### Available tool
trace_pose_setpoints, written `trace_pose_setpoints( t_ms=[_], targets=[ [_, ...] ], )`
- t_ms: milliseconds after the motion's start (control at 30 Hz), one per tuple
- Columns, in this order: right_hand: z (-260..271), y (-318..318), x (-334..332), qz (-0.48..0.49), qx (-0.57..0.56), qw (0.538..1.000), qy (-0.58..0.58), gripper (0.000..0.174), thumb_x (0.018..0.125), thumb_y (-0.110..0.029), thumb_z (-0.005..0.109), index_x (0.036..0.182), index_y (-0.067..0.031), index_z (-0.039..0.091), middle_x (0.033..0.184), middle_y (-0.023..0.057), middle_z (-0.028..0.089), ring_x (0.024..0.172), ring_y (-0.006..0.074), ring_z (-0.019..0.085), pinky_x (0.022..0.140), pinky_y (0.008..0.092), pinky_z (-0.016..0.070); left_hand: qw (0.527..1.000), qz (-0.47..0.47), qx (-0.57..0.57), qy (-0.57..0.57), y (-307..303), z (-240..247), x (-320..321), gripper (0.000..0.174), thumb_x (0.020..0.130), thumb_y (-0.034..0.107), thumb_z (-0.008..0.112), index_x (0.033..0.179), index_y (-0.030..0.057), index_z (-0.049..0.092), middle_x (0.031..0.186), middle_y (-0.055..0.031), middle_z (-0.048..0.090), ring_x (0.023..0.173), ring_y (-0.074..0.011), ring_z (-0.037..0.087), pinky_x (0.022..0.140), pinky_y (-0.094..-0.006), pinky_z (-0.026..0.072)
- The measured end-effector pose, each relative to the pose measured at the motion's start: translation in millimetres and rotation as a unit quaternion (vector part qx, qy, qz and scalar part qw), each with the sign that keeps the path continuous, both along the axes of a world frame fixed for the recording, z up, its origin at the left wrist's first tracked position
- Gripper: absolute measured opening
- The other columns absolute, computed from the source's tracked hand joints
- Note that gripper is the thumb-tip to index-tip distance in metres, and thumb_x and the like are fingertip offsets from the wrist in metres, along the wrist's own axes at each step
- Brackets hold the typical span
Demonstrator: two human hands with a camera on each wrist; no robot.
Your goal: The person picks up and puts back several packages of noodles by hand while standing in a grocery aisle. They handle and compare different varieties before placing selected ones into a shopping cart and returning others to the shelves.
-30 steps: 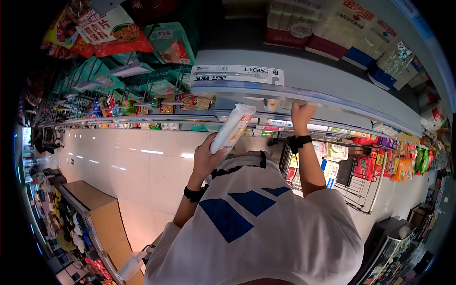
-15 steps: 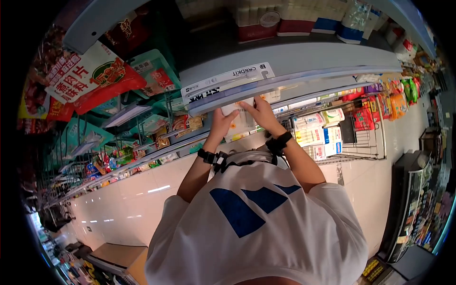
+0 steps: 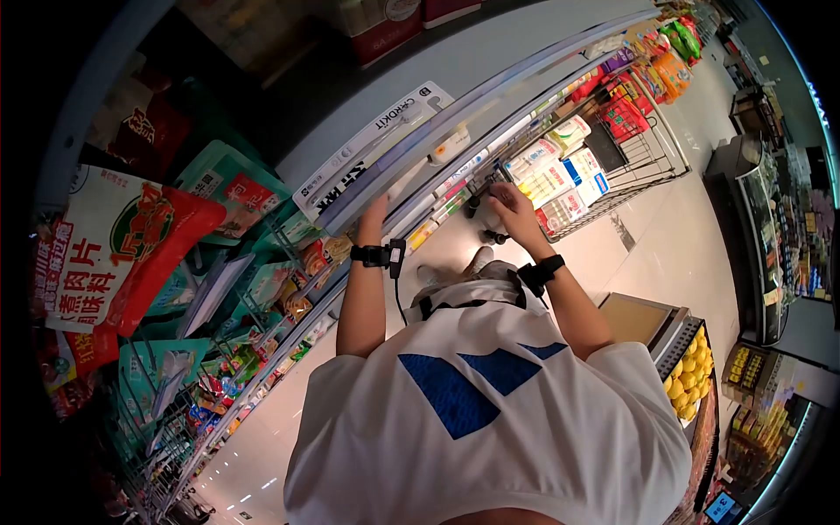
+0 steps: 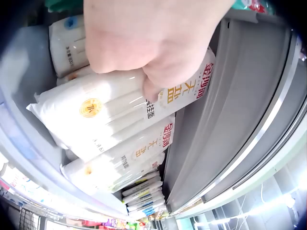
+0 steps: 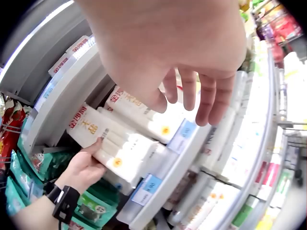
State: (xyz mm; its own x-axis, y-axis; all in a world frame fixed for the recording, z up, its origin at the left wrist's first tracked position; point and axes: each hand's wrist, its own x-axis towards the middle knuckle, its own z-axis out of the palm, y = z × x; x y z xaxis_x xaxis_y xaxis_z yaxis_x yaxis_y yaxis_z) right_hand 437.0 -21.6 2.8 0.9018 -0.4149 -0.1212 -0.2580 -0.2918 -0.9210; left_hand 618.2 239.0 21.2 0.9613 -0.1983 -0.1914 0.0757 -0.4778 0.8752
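My left hand (image 4: 153, 38) reaches into the shelf and grips a white pack of dried noodles (image 4: 122, 115) with red and gold print, its thumb lying on the top face. The right wrist view shows the same noodle pack (image 5: 88, 127) lying slanted on the shelf beside another white noodle pack (image 5: 144, 112). In the head view the shelf edge hides most of my left hand (image 3: 374, 220). My right hand (image 3: 518, 214) is off the shelf, near the shopping cart. Its fingers (image 5: 207, 93) hang relaxed with nothing in them.
Price tags (image 5: 146, 189) line the shelf edge (image 5: 165, 179). A wire shopping cart (image 3: 643, 188) holding several packs stands to the right. Green pouches (image 3: 229, 197) and a large red-and-white seasoning bag (image 3: 122, 249) hang at the left. A yellow fruit display (image 3: 689, 372) stands behind on the right.
The noodle pack went from the left hand in front of the shelf, through both hands at its edge, onto the shelf. My right hand has let go and drawn back right. The head view has turned.
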Motion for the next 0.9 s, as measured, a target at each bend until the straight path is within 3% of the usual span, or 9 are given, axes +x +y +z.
trace_pose_setpoints(
  t_ms=[167,367,433,500,533,633,700,800,900],
  targets=[
    [-17,-19,-66,-0.056,-0.001,0.998,0.024,0.034,0.093,-0.017,0.069,0.122,0.0001,0.064,0.107,0.0099,0.07,0.081,0.0153,0.066,0.072,0.03,0.0534,0.988,-0.071,0.118,-0.074,8,-34,22,0.053,0.105,0.037,0.049,0.139,-0.0032,0.054,0.145,-0.0203,0.056,0.133,-0.0362,0.051,0.111,-0.0397,0.038],
    [-31,-34,-96,-0.067,-0.042,0.997,-0.007,0.034,0.094,-0.017,0.068,0.123,0.0011,0.064,0.106,0.0105,0.07,0.079,0.0162,0.067,0.071,0.0308,0.0544,0.977,0.014,-0.211,-0.02,-26,-116,47,0.049,0.093,0.026,0.074,0.129,-0.0059,0.062,0.133,-0.0156,0.064,0.115,-0.0266,0.062,0.1,-0.035,0.0463],
    [-17,-37,-105,-0.059,-0.073,0.996,-0.007,0.035,0.093,-0.016,0.068,0.123,0.0012,0.063,0.105,0.0108,0.07,0.078,0.0168,0.067,0.071,0.0312,0.0547,0.974,0.033,-0.216,-0.053,-36,-92,39,0.046,0.091,0.018,0.077,0.127,-0.006,0.061,0.127,-0.0149,0.067,0.109,-0.0248,0.065,0.095,-0.0334,0.0487],
    [3,-39,-117,-0.022,-0.066,0.997,0.039,0.036,0.093,-0.016,0.068,0.124,0.0007,0.063,0.104,0.0121,0.069,0.08,0.0189,0.068,0.072,0.032,0.0552,0.979,0.027,-0.143,-0.139,-39,-47,19,0.046,0.095,0.034,0.07,0.119,-0.0056,0.067,0.124,-0.0203,0.069,0.116,-0.0338,0.062,0.101,-0.0402,0.0438],
    [-9,-48,-126,-0.006,-0.09,0.996,0.02,0.036,0.093,-0.016,0.068,0.125,-0.0009,0.063,0.102,0.0125,0.069,0.081,0.0201,0.068,0.073,0.0329,0.0553,0.995,0.062,-0.007,-0.08,-45,7,-6,0.051,0.092,0.028,0.073,0.126,-0.007,0.06,0.128,-0.0247,0.064,0.121,-0.0353,0.058,0.105,-0.0411,0.0409],
    [-8,-61,-157,-0.013,-0.068,0.997,0.022,0.037,0.093,-0.018,0.069,0.125,-0.0022,0.063,0.101,0.0118,0.07,0.078,0.0205,0.068,0.073,0.0342,0.0554,0.923,0.178,-0.063,-0.336,-61,-17,-34,0.059,0.089,0.019,0.076,0.135,-0.0062,0.05,0.131,-0.0283,0.058,0.122,-0.0387,0.055,0.107,-0.0441,0.039],
    [1,-70,-178,-0.027,-0.047,0.998,0.039,0.038,0.092,-0.022,0.07,0.125,-0.0033,0.064,0.1,0.0122,0.072,0.079,0.0224,0.068,0.075,0.0354,0.0554,0.927,0.169,-0.074,-0.328,-87,-8,-90,0.064,0.088,0.012,0.076,0.14,-0.0036,0.043,0.13,-0.028,0.055,0.121,-0.0398,0.054,0.107,-0.0478,0.0381],
    [11,-86,-201,0.018,-0.023,0.994,0.101,0.043,0.091,-0.031,0.073,0.124,-0.0048,0.066,0.1,0.0139,0.073,0.085,0.0254,0.069,0.077,0.0362,0.055,0.949,-0.115,-0.294,-0.004,-129,3,-172,0.046,0.094,0.006,0.067,0.136,0.0001,0.047,0.127,-0.016,0.062,0.118,-0.0231,0.059,0.102,-0.0335,0.0455],
    [16,-96,-219,0.07,-0.044,0.996,0.046,0.049,0.087,-0.035,0.077,0.125,-0.0054,0.066,0.1,0.0138,0.073,0.085,0.026,0.069,0.078,0.0358,0.0549,0.916,-0.255,-0.303,0.067,-180,32,-255,0.037,0.096,0.006,0.066,0.13,0.0001,0.054,0.12,-0.0104,0.065,0.111,-0.0161,0.062,0.099,-0.0289,0.048]
  ],
)
